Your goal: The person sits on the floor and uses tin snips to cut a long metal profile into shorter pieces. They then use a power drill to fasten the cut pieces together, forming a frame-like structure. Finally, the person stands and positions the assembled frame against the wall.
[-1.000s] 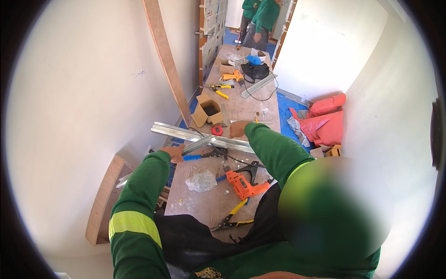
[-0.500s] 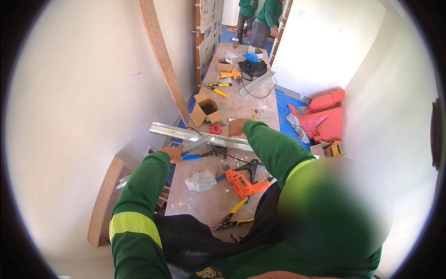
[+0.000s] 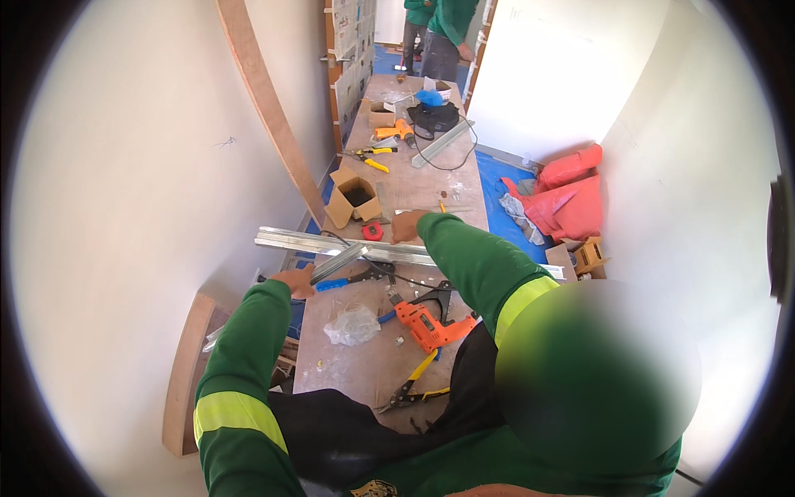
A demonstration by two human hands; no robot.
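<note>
My left hand (image 3: 296,282) is closed on the near end of a short metal channel (image 3: 338,262). The channel's far end lies across the long, shiny metal profiles (image 3: 298,239), which run crosswise over the work table (image 3: 316,364). My right hand (image 3: 406,225) is at the far edge of these profiles, its fingers curled; what they hold, if anything, is hidden. Just left of it sits a red tape measure (image 3: 373,231). Blue-handled pliers-like tool (image 3: 352,279) lies beneath the channel. Nearer to me are an orange power drill (image 3: 431,325) and yellow-handled snips (image 3: 414,383).
An open cardboard box (image 3: 352,199) stands beyond the profiles. Farther along are another orange drill (image 3: 394,131), a black bag (image 3: 432,120) and a metal channel (image 3: 443,144). A clear plastic bag (image 3: 352,326) lies near me. A wooden board (image 3: 273,116) leans at left. Two people stand beyond the table.
The whole view has shifted slightly, so the table and tools appear a little farther left. Both hands keep nearly the same places at the metal pieces.
</note>
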